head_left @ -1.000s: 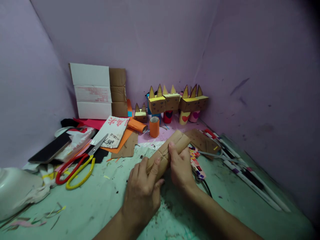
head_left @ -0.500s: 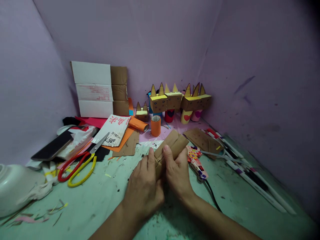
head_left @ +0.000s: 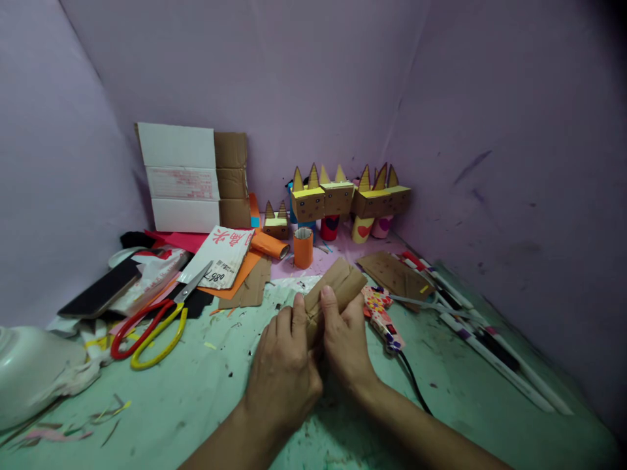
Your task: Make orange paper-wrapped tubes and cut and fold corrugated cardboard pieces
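Both my hands grip a folded piece of brown cardboard (head_left: 337,282) above the green table, its long side tilted up to the right. My left hand (head_left: 284,365) is closed on the lower left end, thumb along the near fold. Around the right side wraps my right hand (head_left: 347,339), its thumb pressed on the upper face. Fingers under the cardboard are hidden. Just right of that hand lies a patterned glue gun (head_left: 385,320) with a black cord. An orange paper tube (head_left: 303,249) stands upright behind the cardboard.
Scissors (head_left: 181,297) with red and yellow handles lie at left, near a printed white card (head_left: 220,258). Cardboard animal figures (head_left: 337,199) with pointed ears line the back. Markers (head_left: 494,362) and a flat cardboard piece (head_left: 394,281) lie right. A white rounded object (head_left: 36,372) sits far left.
The whole view has shifted slightly. Both hands keep their hold on the cardboard, with hardly any change in its angle. Nothing else has moved.
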Available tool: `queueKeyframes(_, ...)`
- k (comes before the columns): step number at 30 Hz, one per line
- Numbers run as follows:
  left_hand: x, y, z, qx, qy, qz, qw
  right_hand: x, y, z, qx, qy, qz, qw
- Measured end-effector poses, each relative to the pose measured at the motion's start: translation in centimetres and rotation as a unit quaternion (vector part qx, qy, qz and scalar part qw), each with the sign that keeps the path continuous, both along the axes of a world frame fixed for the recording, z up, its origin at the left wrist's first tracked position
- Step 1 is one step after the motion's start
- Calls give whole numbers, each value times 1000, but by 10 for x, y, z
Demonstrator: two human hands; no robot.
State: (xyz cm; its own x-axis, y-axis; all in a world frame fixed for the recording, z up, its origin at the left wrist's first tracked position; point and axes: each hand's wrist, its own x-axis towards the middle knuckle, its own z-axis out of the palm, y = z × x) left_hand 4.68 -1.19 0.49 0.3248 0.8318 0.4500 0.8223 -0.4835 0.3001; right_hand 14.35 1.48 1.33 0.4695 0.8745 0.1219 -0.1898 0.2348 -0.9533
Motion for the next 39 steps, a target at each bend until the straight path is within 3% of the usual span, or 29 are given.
queueKeyframes(4, -1, 1, -1, 6, -4, -3, 1000, 1, 0, 7, -52, -26, -9, 998)
queueKeyframes(11, -11, 3, 6, 46, -3, -24, 999, 13, 7, 19, -38, -33, 3, 999)
queueKeyframes(15, -15, 3, 8, 49, 8, -23, 999, 17, 10, 16, -32, 22, 33, 999)
queueKeyframes(20, -17, 5, 9, 22, 25, -15, 999, 18, 10, 11, -59, -16, 13, 998)
queueKeyframes(29, -14, 5, 8, -17, 56, 9, 998, 14, 15, 2, -49, 15, 9, 999)
queueKeyframes(39, -3, 2, 10, 0, 127, 85, 988, 8, 18, -12, -73, 63, 25, 995)
